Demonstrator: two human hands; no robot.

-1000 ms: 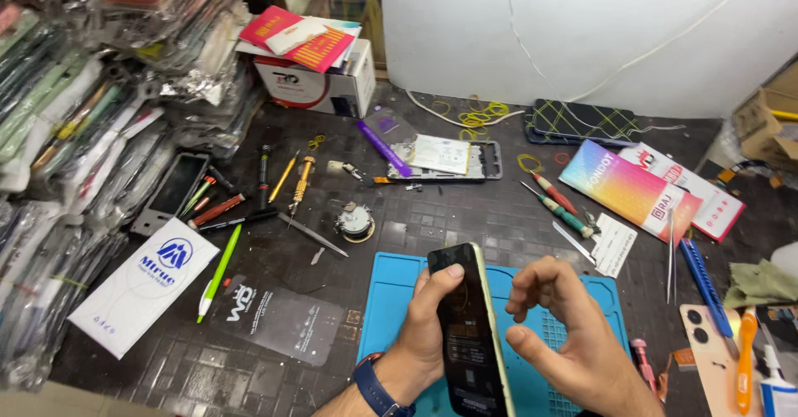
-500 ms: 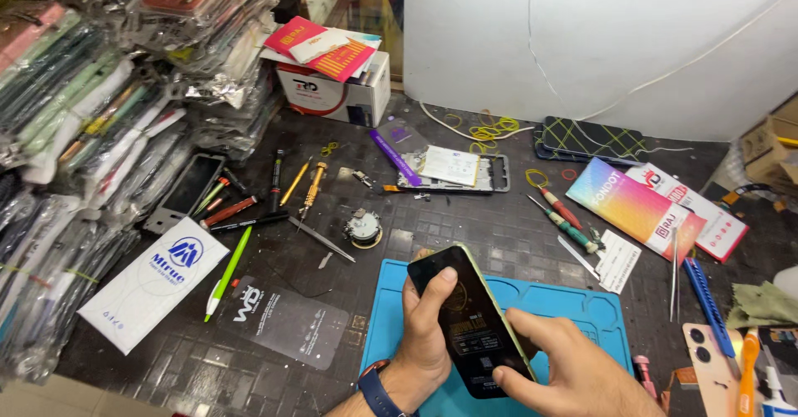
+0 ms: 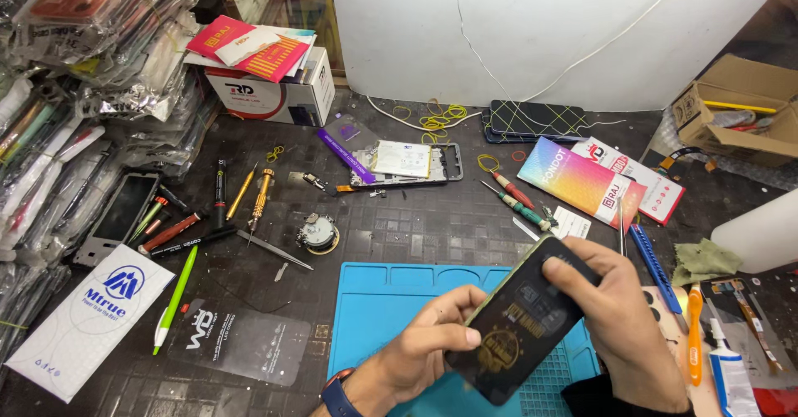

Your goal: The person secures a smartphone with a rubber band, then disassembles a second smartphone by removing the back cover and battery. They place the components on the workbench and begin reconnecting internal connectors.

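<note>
The dark counter [image 3: 465,234] carries a blue mat [image 3: 374,301] beneath both hands, with a white box [image 3: 274,93] far up and left of them and an opened phone frame [image 3: 407,163] straight beyond. Over the mat a dark phone [image 3: 519,325] sits tilted, its lower edge gripped by the left hand [image 3: 428,350] and its top end clasped by the right hand [image 3: 619,317]. A green pen [image 3: 174,296] lies well left of the left hand.

phone [image 3: 515,334] above mat [image 3: 374,301], screwdrivers [image 3: 249,192] left
</note>
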